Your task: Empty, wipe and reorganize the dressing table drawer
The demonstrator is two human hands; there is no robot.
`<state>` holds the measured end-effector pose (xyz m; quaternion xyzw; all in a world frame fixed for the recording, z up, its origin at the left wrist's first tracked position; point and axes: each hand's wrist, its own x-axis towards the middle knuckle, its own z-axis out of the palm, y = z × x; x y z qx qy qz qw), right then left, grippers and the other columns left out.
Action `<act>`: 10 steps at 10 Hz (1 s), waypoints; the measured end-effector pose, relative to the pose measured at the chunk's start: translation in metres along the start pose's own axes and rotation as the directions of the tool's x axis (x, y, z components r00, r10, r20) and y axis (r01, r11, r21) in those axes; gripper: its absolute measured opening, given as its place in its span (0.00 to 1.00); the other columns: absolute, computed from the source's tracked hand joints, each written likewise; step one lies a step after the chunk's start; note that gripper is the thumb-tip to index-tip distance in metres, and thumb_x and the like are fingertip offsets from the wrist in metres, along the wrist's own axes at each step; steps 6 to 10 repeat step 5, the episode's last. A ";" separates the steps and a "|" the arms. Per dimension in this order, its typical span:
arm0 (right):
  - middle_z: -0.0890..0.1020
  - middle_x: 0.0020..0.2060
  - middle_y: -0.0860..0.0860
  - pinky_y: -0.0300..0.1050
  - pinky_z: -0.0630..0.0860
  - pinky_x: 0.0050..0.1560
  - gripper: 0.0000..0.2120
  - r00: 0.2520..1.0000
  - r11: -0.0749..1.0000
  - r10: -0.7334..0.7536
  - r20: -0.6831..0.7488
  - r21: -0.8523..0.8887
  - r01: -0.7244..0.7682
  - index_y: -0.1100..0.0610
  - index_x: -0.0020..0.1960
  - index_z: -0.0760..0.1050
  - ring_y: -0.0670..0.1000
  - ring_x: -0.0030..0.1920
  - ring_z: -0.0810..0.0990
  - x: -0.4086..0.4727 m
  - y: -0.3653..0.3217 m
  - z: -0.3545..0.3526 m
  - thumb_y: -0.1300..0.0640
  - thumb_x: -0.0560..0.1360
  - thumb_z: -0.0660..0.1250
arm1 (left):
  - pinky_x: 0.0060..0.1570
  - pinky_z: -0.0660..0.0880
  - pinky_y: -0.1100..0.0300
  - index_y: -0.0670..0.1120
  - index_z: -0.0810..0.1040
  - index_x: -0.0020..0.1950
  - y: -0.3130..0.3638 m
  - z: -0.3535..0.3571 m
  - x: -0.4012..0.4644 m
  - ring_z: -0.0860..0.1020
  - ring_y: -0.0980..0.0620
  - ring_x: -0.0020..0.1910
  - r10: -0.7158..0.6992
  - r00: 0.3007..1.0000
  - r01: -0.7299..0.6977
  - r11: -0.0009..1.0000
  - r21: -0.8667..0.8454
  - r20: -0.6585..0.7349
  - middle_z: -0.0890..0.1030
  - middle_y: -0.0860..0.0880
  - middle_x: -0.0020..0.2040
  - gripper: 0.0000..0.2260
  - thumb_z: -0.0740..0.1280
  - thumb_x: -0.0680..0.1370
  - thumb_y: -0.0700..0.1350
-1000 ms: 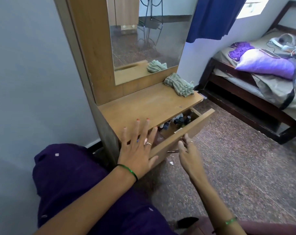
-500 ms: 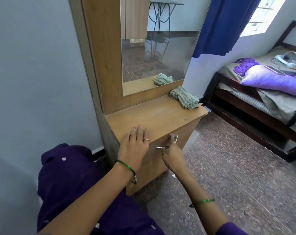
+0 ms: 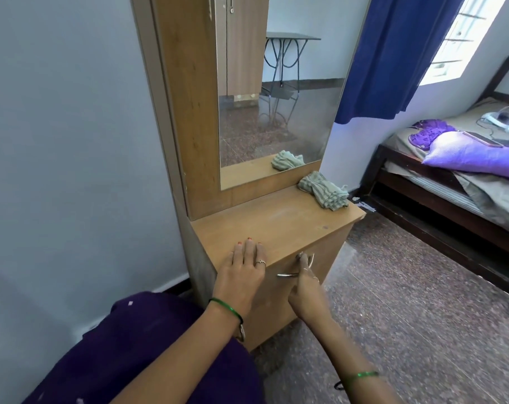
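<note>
The left hand (image 3: 244,269) lies open and flat on the front edge of the dressing table (image 3: 279,225); the right hand (image 3: 304,284) grips the handle (image 3: 288,274) of the closed drawer (image 3: 279,301).

Two hands, one drawer handle (image 3: 288,274), one striped cloth (image 3: 324,190), one mirror (image 3: 276,91), one purple pillow (image 3: 474,156).

The dressing table (image 3: 279,225) is light honey-brown wood grain with a silver drawer handle (image 3: 288,274), and the cloth (image 3: 324,190) on its tabletop is pale green with darker stripes. Both wrists wear green bangles (image 3: 227,308), the left hand (image 3: 244,275) has red nails, and the garment (image 3: 136,345) is deep purple. The curtain (image 3: 393,53) is royal blue, the pillow (image 3: 474,156) lilac, the floor (image 3: 422,301) speckled brown.
</note>
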<state>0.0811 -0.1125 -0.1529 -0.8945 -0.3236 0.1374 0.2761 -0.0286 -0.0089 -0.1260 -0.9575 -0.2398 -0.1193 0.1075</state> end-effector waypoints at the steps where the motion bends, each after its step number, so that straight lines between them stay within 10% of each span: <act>1: 0.79 0.58 0.59 0.48 0.75 0.47 0.33 0.999 0.991 0.053 -0.007 0.123 -0.051 0.55 0.76 0.53 0.58 0.52 0.79 0.000 0.004 -0.011 0.68 0.74 0.57 | 0.45 0.80 0.54 0.40 0.82 0.55 -0.006 -0.001 0.001 0.83 0.43 0.48 0.032 0.999 -0.029 0.997 -0.069 0.034 0.83 0.39 0.52 0.33 0.84 0.52 0.46; 3: 0.71 0.67 0.49 0.31 0.64 0.64 0.24 0.957 0.909 -0.017 -0.289 0.394 0.135 0.56 0.72 0.64 0.46 0.63 0.71 -0.019 0.003 -0.035 0.69 0.77 0.56 | 0.35 0.77 0.61 0.46 0.85 0.46 -0.019 -0.003 0.011 0.83 0.50 0.40 0.075 0.997 -0.080 0.981 -0.179 -0.031 0.85 0.46 0.47 0.25 0.59 0.75 0.64; 4: 0.70 0.69 0.49 0.26 0.66 0.56 0.24 0.854 0.900 -0.154 -0.496 0.286 0.328 0.57 0.70 0.67 0.45 0.59 0.75 -0.008 -0.011 -0.035 0.62 0.74 0.54 | 0.33 0.73 0.62 0.48 0.83 0.40 -0.028 -0.004 0.029 0.80 0.53 0.33 0.087 0.986 -0.111 0.978 -0.175 -0.139 0.84 0.52 0.39 0.28 0.50 0.79 0.63; 5: 0.64 0.73 0.47 0.29 0.56 0.69 0.22 0.772 0.882 -0.323 -0.547 0.121 0.455 0.55 0.71 0.66 0.45 0.73 0.62 0.018 -0.039 -0.036 0.60 0.77 0.55 | 0.47 0.72 0.58 0.49 0.81 0.53 -0.039 0.001 0.044 0.81 0.53 0.45 0.083 0.982 -0.124 0.960 -0.251 -0.168 0.82 0.53 0.50 0.23 0.53 0.78 0.62; 10: 0.64 0.73 0.47 0.29 0.56 0.69 0.22 0.772 0.882 -0.323 -0.547 0.121 0.455 0.55 0.71 0.66 0.45 0.73 0.62 0.018 -0.039 -0.036 0.60 0.77 0.55 | 0.47 0.72 0.58 0.49 0.81 0.53 -0.039 0.001 0.044 0.81 0.53 0.45 0.083 0.982 -0.124 0.960 -0.251 -0.168 0.82 0.53 0.50 0.23 0.53 0.78 0.62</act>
